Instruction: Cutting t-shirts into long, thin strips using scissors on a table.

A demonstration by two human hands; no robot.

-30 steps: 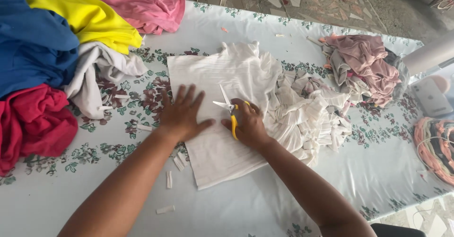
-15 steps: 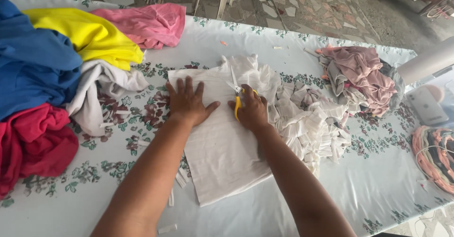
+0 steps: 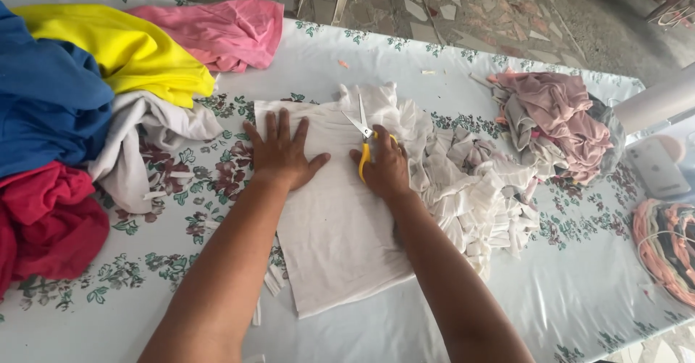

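Pressing flat, the left hand lies fingers spread on the white cloth, mid-table. Right hand is closed around the yellow handles of the scissors, blades parted, pointing far, at the cloth's far edge. Cloth looks light, limp, prone to bunching; best held by a flat palm just beside the cut line. Cut strips heap right.

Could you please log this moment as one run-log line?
left hand: flat on white cloth | right hand: holding yellow scissors, blades open
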